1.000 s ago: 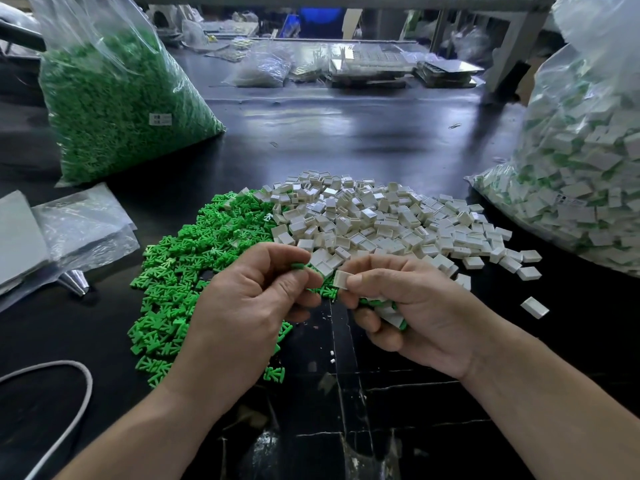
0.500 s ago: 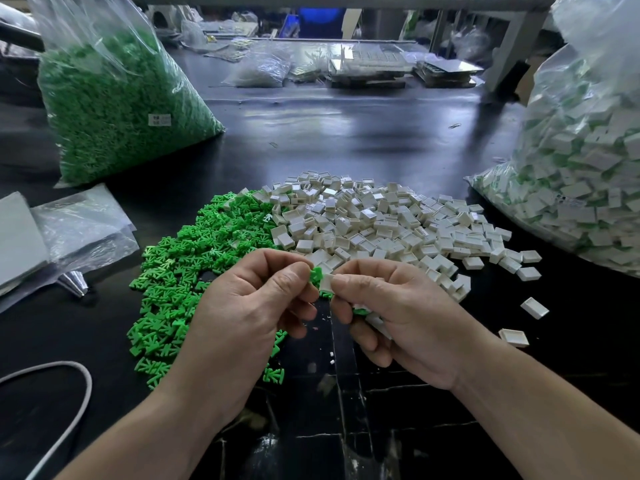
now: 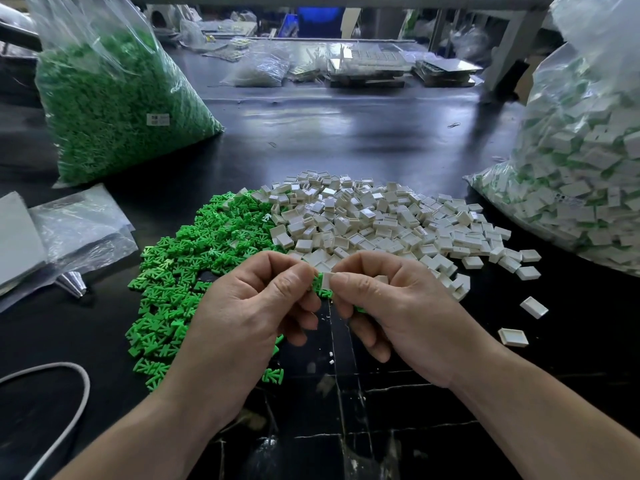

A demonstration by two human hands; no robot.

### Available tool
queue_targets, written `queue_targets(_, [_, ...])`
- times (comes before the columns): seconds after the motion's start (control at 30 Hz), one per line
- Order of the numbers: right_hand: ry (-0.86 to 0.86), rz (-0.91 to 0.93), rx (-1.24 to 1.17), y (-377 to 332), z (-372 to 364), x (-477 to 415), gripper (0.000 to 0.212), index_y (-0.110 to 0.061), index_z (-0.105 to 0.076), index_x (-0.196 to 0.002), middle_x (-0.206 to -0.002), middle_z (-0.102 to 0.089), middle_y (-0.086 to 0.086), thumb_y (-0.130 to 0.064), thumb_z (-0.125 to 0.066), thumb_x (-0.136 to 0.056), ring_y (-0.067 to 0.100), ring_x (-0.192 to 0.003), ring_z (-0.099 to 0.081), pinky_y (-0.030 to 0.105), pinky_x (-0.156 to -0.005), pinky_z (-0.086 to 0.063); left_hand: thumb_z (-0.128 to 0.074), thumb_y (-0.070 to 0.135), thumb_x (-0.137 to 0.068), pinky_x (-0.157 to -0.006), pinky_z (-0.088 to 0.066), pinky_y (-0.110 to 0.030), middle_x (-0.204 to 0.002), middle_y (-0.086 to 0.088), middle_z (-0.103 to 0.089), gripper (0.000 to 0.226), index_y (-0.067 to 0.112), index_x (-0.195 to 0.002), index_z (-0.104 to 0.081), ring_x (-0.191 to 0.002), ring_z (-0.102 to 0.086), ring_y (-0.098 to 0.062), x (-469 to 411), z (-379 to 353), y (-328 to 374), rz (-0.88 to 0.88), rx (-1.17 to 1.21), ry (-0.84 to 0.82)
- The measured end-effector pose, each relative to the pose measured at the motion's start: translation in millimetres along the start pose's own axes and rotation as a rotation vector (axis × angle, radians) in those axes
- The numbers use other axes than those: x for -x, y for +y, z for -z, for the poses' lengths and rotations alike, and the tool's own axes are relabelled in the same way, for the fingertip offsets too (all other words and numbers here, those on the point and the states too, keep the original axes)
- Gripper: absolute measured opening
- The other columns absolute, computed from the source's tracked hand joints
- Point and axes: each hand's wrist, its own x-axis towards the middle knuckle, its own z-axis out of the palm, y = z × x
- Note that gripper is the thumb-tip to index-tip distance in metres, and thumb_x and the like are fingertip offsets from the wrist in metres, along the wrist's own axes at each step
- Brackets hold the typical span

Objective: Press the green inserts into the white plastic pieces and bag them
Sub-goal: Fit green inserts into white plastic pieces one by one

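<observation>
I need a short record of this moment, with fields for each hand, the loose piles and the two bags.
Left hand: pinches a green insert
Right hand: pinches a white piece, held against the insert
Green pile: loose on the black table, left of the white pile, touching it
Left bag: green inserts
Right bag: white pieces with green showing

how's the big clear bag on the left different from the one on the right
The clear plastic bag at the left holds only green inserts; the clear plastic bag at the right holds white plastic pieces with green showing among them. The left bag bears a small white label; none is plain on the right bag. Both are large, full and rest on the dark table.
</observation>
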Motion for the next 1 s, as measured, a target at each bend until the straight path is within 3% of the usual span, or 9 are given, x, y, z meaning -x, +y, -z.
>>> queue_targets(0.17, [-0.09, -0.045, -0.169, -3, 0, 1, 0.016, -0.015, -0.069, -0.081, -0.07, -0.059, 0.006, -0.029, -0.066, -0.088, 0.012, -0.043, -0.046, 0.019, -0.035, -0.036, -0.062, 0.034, -0.085, -0.041, -0.047, -0.024, -0.067, -0.008, -0.063, 0.03, 0.013, -0.104, -0.07, -0.053, -0.059, -0.016, 0, -4, 4, 0.147, 0.327, -0.197])
queue_targets(0.3, [-0.148, -0.105, -0.273, -3, 0, 3, 0.033, 0.005, -0.063, -0.102, -0.068, -0.059, 0.003, -0.025, -0.065, -0.088, 0.01, -0.043, -0.045, 0.017, -0.034, -0.035, -0.057, 0.032, -0.089, -0.04, -0.05, -0.021, -0.069, -0.011, -0.066, 0.029, 0.012, -0.104, -0.071, -0.051, -0.063, -0.016, 2, -7, 6, 0.261, 0.55, -0.341])
queue_targets(0.43, [-0.152, -0.132, -0.291, -4, 0, 3, 0.015, -0.013, -0.073, -0.091, -0.065, -0.059, 0.002, -0.024, -0.065, -0.086, 0.009, -0.043, -0.044, 0.017, -0.034, -0.034, -0.052, 0.026, -0.093, -0.039, -0.051, -0.021, -0.068, -0.014, -0.067, 0.026, 0.01, -0.097, -0.073, -0.051, -0.065, -0.018, 3, -9, 5, 0.318, 0.628, -0.296])
queue_targets(0.67, [-0.136, -0.149, -0.242, -5, -2, 3, 0.01, -0.017, -0.072, -0.089, -0.067, -0.059, 0.001, -0.026, -0.067, -0.087, 0.008, -0.045, -0.045, 0.018, -0.035, -0.034, -0.056, 0.024, -0.092, -0.042, -0.053, -0.023, -0.067, -0.014, -0.066, 0.023, 0.007, -0.098, -0.071, -0.051, -0.065, -0.019, 2, -7, 4, 0.373, 0.674, -0.288])
queue_targets(0.83, [-0.156, -0.15, -0.217, -7, -3, 4, 0.009, -0.025, -0.072, -0.079, -0.065, -0.058, -0.001, -0.027, -0.068, -0.087, 0.008, -0.044, -0.044, 0.017, -0.035, -0.033, -0.071, 0.022, -0.084, -0.038, -0.052, -0.023, -0.063, -0.014, -0.064, 0.013, 0.01, -0.09, -0.073, -0.046, -0.064, -0.019, 4, -9, 5, 0.399, 0.673, -0.274])
queue_targets(1.0, [-0.126, -0.14, -0.255, -7, -4, 2, 0.011, -0.019, -0.073, -0.085, -0.064, -0.057, -0.002, -0.028, -0.067, -0.087, 0.007, -0.042, -0.043, 0.017, -0.035, -0.031, -0.058, 0.022, -0.088, -0.041, -0.053, -0.023, -0.063, -0.013, -0.066, 0.019, 0.011, -0.089, -0.074, -0.048, -0.065, -0.019, 9, -18, 1, 0.297, 0.71, -0.195])
